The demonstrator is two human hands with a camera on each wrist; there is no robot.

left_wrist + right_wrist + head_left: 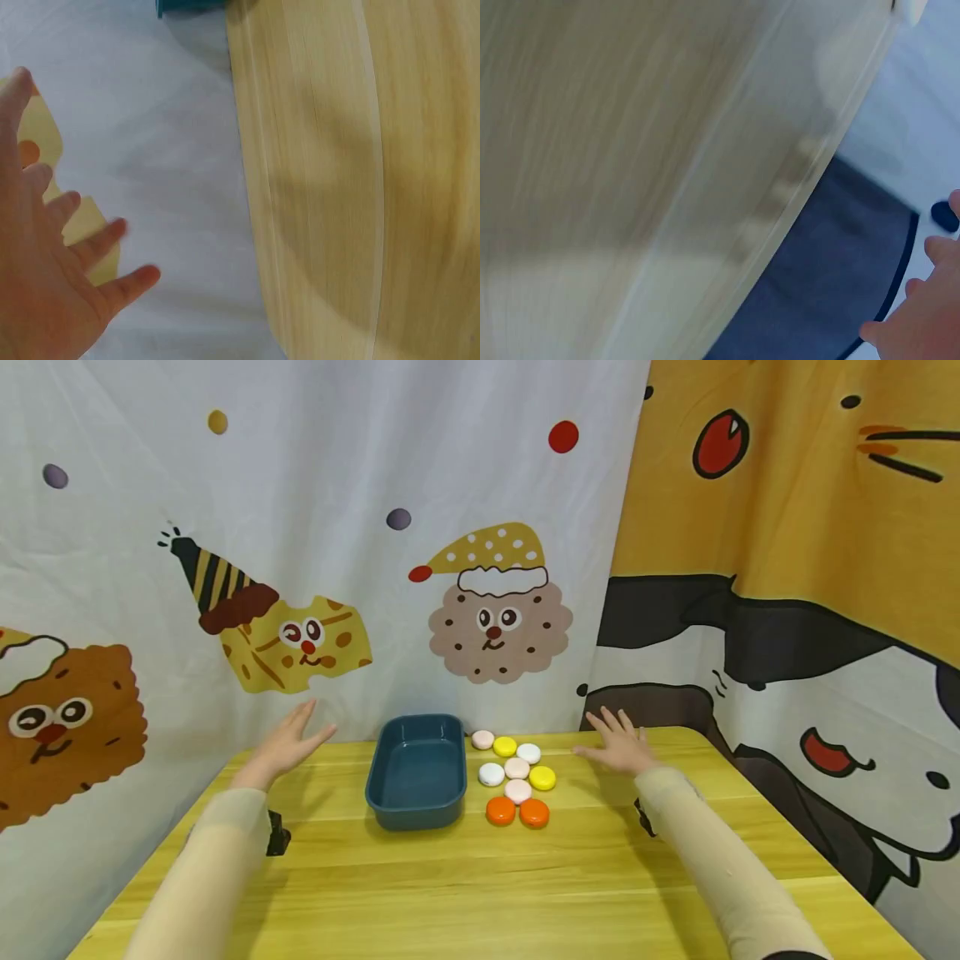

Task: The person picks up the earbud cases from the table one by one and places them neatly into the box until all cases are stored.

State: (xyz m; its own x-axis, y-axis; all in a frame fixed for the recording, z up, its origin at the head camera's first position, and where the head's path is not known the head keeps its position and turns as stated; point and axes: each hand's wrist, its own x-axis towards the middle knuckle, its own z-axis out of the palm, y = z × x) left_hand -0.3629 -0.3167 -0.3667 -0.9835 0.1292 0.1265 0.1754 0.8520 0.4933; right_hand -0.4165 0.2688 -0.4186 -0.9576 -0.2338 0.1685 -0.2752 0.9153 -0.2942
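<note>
A dark blue rectangular tray (417, 817) stands near the back of the table with nothing in it. Just right of it lie several smooth round discs in pale pink, white, yellow and orange, among them a yellow disc (542, 777) and an orange disc (500, 811). Left of the tray, my left hand (281, 750) is held in the air, fingers extended and thumb apart. My right hand (621, 745) hovers right of the discs with its fingers spread. Neither hand holds anything. The wrist views show the left hand (45, 277) and part of the right hand (922, 307).
The wooden table (480, 893) has rounded back corners. Close behind it hangs a white cloth (337, 468) with cartoon prints, and an orange and white printed cloth (787, 510) covers the right side. A black wrist device (277, 837) sits under the left forearm.
</note>
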